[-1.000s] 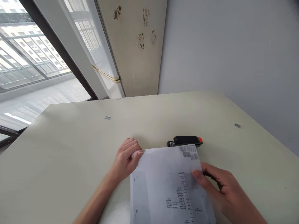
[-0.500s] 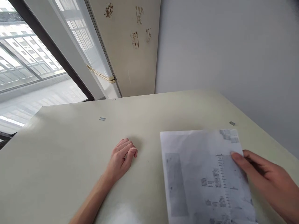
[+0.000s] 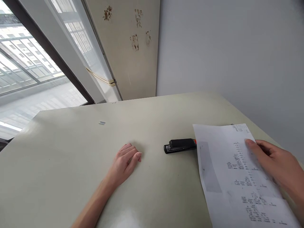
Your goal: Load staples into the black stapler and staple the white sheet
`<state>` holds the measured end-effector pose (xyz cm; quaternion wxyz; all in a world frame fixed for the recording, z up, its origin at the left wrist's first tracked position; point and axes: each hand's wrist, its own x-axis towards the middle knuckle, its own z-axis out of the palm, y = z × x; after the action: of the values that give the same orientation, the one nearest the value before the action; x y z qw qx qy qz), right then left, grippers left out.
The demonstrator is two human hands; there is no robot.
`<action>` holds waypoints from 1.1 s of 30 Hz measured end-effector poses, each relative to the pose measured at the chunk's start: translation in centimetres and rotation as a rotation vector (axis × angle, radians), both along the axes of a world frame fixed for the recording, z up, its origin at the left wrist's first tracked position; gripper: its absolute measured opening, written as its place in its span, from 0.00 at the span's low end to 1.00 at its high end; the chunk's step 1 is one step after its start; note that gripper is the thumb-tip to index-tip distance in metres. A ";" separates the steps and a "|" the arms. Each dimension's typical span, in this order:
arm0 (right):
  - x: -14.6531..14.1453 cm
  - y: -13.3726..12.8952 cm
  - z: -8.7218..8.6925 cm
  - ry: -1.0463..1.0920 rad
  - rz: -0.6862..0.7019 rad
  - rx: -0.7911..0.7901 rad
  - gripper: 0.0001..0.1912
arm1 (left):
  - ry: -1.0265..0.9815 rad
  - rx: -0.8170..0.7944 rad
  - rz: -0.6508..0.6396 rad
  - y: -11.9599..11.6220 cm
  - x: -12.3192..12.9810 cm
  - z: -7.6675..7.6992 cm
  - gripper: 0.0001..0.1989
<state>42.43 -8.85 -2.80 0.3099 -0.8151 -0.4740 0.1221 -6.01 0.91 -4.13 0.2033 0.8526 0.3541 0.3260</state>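
A printed sheet of paper [image 3: 228, 186] is held at its right edge, near the upper corner, by my right hand [image 3: 276, 161], with the thumb on top and the fingers behind. The sheet bends slightly and carries grey blocks and rows of small print. A black stapler [image 3: 181, 145] lies on the table to the left of it, with its red-marked end partly covered by the paper. My left hand [image 3: 125, 161] rests on the tabletop left of the stapler, fingers loosely curled together, nothing visible in them.
The pale table [image 3: 71, 164] spans the view. A small grey strip [image 3: 102, 123] lies near its far left side. Beyond the far edge stand a cream panel with brown marks [image 3: 135, 72] and a grey wall [image 3: 213, 47]. A window [image 3: 26, 57] is at left.
My right hand has moved the paper to the right and slightly away from me, uncovering part of the stapler. My left hand stays in place, still curled. The view has shifted slightly.
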 end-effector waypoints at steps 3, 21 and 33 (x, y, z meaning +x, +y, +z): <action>-0.1 -0.5 -1.6 -0.275 -0.059 -0.093 0.24 | 0.012 0.017 -0.010 0.0 0.1 0.1 0.18; -7.3 4.9 -6.7 -0.441 0.443 -0.108 0.35 | 0.145 0.000 -0.033 -0.4 1.2 -0.1 0.09; -5.8 11.9 -5.9 -0.383 0.448 -0.108 0.34 | 0.157 -0.002 -0.029 -0.2 1.0 -0.6 0.11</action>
<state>36.60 3.03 -8.69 0.1364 -0.7136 -0.6848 0.0567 -5.02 0.74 -4.69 0.1806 0.8803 0.3569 0.2549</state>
